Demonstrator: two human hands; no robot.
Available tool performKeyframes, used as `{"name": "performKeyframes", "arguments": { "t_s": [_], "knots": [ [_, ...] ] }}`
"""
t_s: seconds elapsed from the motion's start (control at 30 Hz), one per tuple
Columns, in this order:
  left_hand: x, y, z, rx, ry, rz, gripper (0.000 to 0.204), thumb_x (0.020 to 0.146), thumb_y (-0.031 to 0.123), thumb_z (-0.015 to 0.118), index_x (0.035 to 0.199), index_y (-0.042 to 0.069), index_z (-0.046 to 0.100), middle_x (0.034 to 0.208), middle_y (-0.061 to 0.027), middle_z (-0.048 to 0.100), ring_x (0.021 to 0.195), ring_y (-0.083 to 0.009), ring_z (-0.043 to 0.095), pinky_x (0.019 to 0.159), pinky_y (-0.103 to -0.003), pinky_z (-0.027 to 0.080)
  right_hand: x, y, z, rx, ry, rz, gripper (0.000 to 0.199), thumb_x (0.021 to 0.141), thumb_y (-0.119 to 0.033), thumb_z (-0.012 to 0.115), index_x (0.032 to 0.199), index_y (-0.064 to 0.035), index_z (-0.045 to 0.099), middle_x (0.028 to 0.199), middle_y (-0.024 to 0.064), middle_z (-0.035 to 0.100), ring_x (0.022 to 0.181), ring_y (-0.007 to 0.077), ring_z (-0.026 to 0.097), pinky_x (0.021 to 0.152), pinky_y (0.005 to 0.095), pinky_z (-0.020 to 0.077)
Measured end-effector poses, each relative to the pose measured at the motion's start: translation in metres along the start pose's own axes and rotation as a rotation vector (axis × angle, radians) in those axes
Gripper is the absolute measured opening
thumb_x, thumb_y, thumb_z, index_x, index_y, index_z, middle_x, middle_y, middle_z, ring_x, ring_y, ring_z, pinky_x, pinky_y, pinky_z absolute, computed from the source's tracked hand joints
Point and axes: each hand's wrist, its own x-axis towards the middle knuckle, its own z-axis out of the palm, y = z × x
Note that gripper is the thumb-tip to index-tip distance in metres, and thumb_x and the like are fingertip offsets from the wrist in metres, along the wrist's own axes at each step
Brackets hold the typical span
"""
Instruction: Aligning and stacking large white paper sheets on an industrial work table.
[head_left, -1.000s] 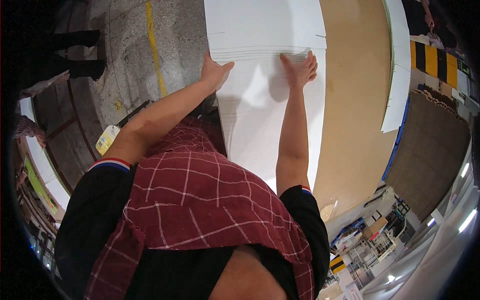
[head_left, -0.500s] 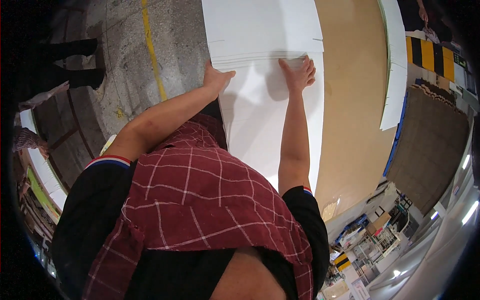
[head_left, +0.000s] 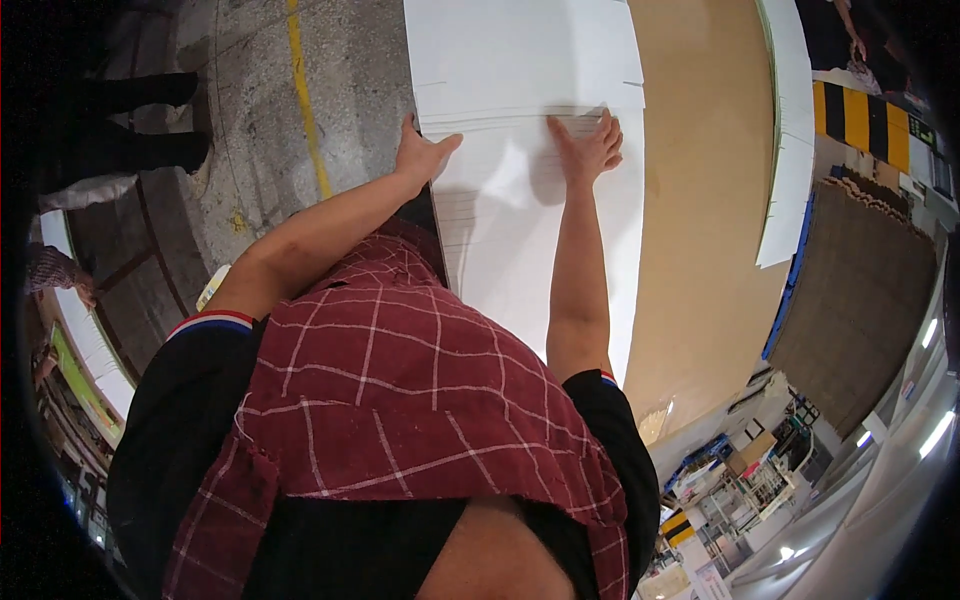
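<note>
A long white cardboard sheet (head_left: pixel 500 220) with several parallel crease lines across it lies before me on a brown board surface (head_left: pixel 700 200). At its left edge is my left hand (head_left: pixel 422 157), thumb stretched out over the white face and the other fingers partly hidden along the edge. Over the sheet's right half, near the creases, my right hand (head_left: pixel 588 150) has its thumb and fingers spread apart. A shadow falls beneath it, and whether it touches the cardboard I cannot tell. Nothing shows between the fingers of either hand.
More white sheets (head_left: pixel 785 130) stand at the right of the brown surface. Beyond them are a yellow-black striped barrier (head_left: pixel 860 125) and a brown corrugated stack (head_left: pixel 850 290). A yellow floor line (head_left: pixel 305 100) runs at left, near another person's dark-clad legs (head_left: pixel 150 120).
Both my hands have shifted slightly left. The left hand's fingers now show more along the sheet's edge, and the crease lines over the sheet look slightly different.
</note>
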Motion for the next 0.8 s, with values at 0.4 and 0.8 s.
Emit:
{"name": "performKeyframes", "arguments": {
  "t_s": [0.4, 0.8],
  "knots": [
    [0.011, -0.013, 0.003, -0.082, -0.048, 0.006, 0.09, 0.055, 0.026, 0.071, 0.119, -0.005, 0.016, 0.108, -0.0208, 0.043, 0.099, -0.0264, 0.044, 0.084, -0.03, 0.035, 0.001, 0.005, 0.007, -0.018, 0.02, -0.021, 0.092, 0.049, -0.056, 0.065, 0.121, -0.0125, 0.029, 0.126, 0.0126, 0.023, 0.119, 0.029, 0.012, 0.091, 0.0514, 0.0075],
    [0.007, 0.017, -0.003, -0.032, 0.005, 0.18, 0.079, 0.056, 0.019, 0.07, 0.114, -0.004, 0.022, 0.106, -0.0192, 0.042, 0.099, -0.0256, 0.043, 0.084, -0.03, 0.035, -0.001, -0.009, 0.009, -0.034, 0.014, -0.032, 0.094, 0.047, -0.059, 0.064, 0.12, -0.0117, 0.028, 0.125, 0.014, 0.021, 0.118, 0.0324, 0.012, 0.09, 0.0554, 0.0074]
  ]
}}
